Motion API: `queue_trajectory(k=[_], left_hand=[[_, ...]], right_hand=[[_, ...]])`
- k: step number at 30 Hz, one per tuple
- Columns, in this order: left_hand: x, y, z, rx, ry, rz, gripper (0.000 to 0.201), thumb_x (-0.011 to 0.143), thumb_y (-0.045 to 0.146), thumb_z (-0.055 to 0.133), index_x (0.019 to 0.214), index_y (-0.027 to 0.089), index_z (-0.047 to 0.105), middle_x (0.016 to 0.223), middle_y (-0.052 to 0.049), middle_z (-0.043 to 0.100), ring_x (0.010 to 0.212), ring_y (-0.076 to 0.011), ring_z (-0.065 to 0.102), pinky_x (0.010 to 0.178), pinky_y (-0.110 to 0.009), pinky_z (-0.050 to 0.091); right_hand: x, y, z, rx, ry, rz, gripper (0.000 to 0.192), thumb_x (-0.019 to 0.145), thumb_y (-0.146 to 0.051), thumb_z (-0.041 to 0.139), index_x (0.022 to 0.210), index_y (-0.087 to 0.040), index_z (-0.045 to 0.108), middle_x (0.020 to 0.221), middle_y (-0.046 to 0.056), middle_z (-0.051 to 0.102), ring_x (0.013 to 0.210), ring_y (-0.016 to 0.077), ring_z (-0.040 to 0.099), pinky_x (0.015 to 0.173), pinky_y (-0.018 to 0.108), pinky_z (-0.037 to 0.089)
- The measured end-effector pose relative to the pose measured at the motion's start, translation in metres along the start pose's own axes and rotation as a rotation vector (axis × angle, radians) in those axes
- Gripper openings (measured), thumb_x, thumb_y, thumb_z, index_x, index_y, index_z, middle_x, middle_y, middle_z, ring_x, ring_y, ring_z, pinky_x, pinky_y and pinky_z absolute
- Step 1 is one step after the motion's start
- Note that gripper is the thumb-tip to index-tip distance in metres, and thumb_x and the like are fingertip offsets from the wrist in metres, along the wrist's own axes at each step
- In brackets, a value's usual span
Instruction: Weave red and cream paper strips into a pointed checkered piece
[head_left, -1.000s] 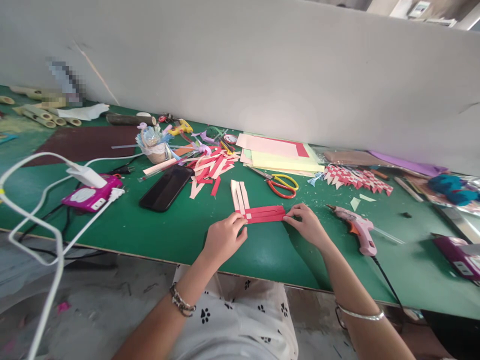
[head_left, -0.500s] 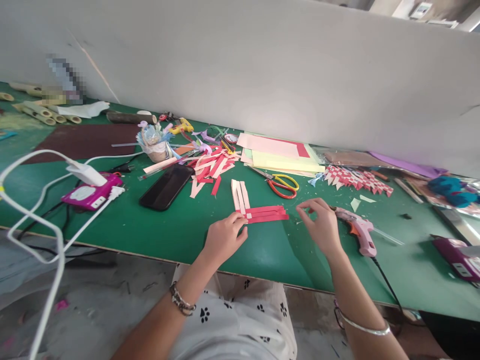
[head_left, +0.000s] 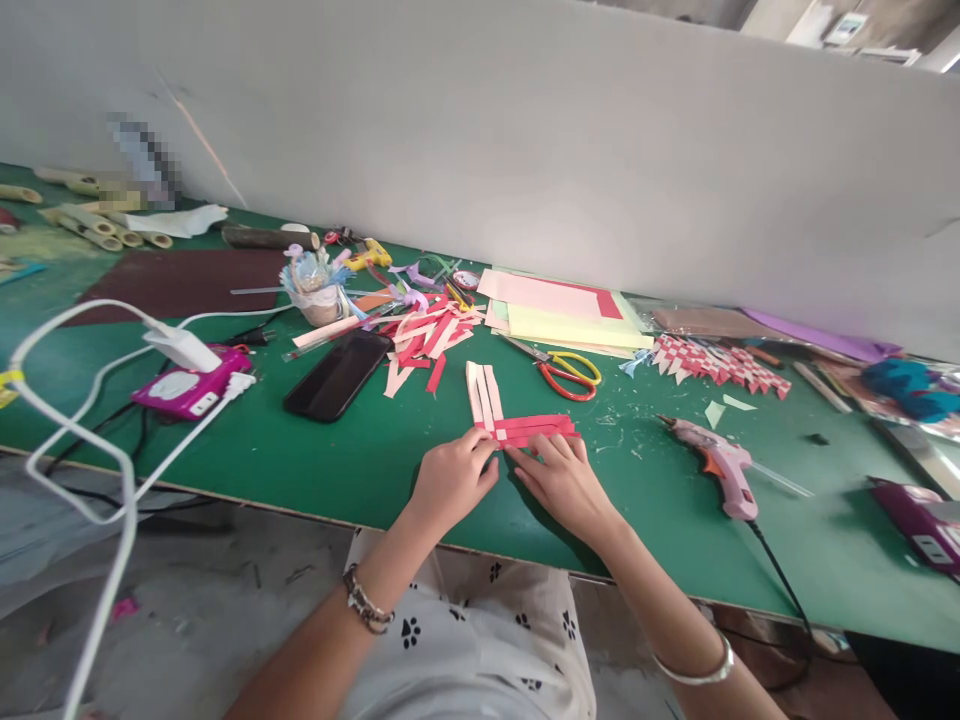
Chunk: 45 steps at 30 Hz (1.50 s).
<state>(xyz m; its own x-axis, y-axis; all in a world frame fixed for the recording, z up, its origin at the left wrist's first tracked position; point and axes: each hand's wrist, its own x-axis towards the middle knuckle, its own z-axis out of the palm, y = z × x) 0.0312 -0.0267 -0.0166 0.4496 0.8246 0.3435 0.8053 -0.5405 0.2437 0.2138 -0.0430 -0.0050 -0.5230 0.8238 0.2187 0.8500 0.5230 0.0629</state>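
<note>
A small weave of paper strips lies on the green table (head_left: 337,455): red strips (head_left: 536,428) run sideways and pale pink strips (head_left: 482,392) run away from me, crossing at the left end. My left hand (head_left: 450,480) presses its fingertips on the crossing at the weave's left corner. My right hand (head_left: 564,483) lies flat with its fingers on the near edge of the red strips. Neither hand lifts the strips off the table.
Scissors (head_left: 564,370) with red and yellow handles lie just behind the weave, a pink glue gun (head_left: 716,464) to the right, a black phone (head_left: 337,374) to the left. Loose red and pink strips (head_left: 424,338), coloured paper sheets (head_left: 562,310), a finished woven piece (head_left: 716,362) and a pink charger (head_left: 187,388) lie around.
My right hand left the right end of the red strips, lifted briefly toward the glue gun, then came back down on the strips' near edge. My left hand stayed on the corner.
</note>
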Motion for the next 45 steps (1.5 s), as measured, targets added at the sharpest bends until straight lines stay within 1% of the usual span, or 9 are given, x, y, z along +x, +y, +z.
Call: queue_trajectory(k=[4,10,17,23,30,35,45], left_hand=[[0.000,-0.001,0.001,-0.005,0.015,0.005,0.021,0.085,0.023,0.045,0.097,0.020,0.062,0.098,-0.003,0.063,0.069,-0.0125,0.063,0.050,-0.020,0.043],[0.000,-0.001,0.002,-0.006,0.021,0.007,0.020,0.085,0.023,0.045,0.095,0.020,0.062,0.097,-0.002,0.064,0.069,-0.0125,0.063,0.051,-0.020,0.043],[0.000,-0.001,0.001,-0.013,0.018,0.006,0.021,0.084,0.022,0.045,0.094,0.020,0.062,0.096,-0.002,0.064,0.069,-0.0120,0.063,0.051,-0.019,0.043],[0.000,0.000,0.000,-0.010,0.031,0.010,0.021,0.084,0.022,0.043,0.093,0.020,0.063,0.095,-0.002,0.065,0.066,-0.0114,0.062,0.048,-0.019,0.041],[0.000,-0.001,0.001,-0.013,0.032,0.012,0.021,0.083,0.022,0.044,0.093,0.020,0.063,0.094,-0.002,0.064,0.065,-0.0107,0.061,0.046,-0.019,0.040],[0.000,-0.002,0.003,-0.008,0.039,0.010,0.021,0.083,0.022,0.044,0.093,0.020,0.063,0.095,-0.002,0.064,0.065,-0.0107,0.061,0.048,-0.019,0.042],[0.000,-0.001,0.002,-0.004,0.034,0.001,0.020,0.083,0.022,0.045,0.093,0.021,0.063,0.096,-0.001,0.065,0.067,-0.0117,0.063,0.048,-0.019,0.041]], right_hand=[[0.000,0.001,0.002,-0.012,0.004,0.026,0.033,0.091,-0.031,0.038,0.118,-0.022,0.055,0.092,0.008,0.057,0.083,0.0205,0.047,0.074,0.034,0.031],[-0.005,0.006,0.003,0.024,0.013,0.096,0.031,0.090,-0.033,0.040,0.115,-0.024,0.057,0.093,0.008,0.056,0.085,0.0206,0.048,0.075,0.036,0.030],[-0.016,0.018,0.002,0.003,0.016,0.145,0.033,0.090,-0.038,0.039,0.115,-0.025,0.057,0.093,0.008,0.055,0.084,0.0209,0.047,0.072,0.035,0.028],[-0.025,0.027,0.001,-0.041,0.005,0.162,0.036,0.091,-0.041,0.034,0.115,-0.026,0.057,0.093,0.009,0.056,0.084,0.0209,0.046,0.072,0.035,0.026],[-0.030,0.035,0.002,-0.042,0.017,0.227,0.035,0.091,-0.041,0.036,0.110,-0.025,0.060,0.091,0.008,0.057,0.082,0.0202,0.047,0.071,0.035,0.024],[-0.034,0.041,0.002,-0.029,0.043,0.268,0.032,0.090,-0.039,0.038,0.106,-0.024,0.062,0.089,0.007,0.057,0.082,0.0195,0.047,0.071,0.034,0.024],[-0.038,0.049,0.003,-0.019,0.052,0.310,0.031,0.090,-0.038,0.039,0.106,-0.025,0.062,0.087,0.006,0.057,0.081,0.0184,0.048,0.069,0.035,0.022]])
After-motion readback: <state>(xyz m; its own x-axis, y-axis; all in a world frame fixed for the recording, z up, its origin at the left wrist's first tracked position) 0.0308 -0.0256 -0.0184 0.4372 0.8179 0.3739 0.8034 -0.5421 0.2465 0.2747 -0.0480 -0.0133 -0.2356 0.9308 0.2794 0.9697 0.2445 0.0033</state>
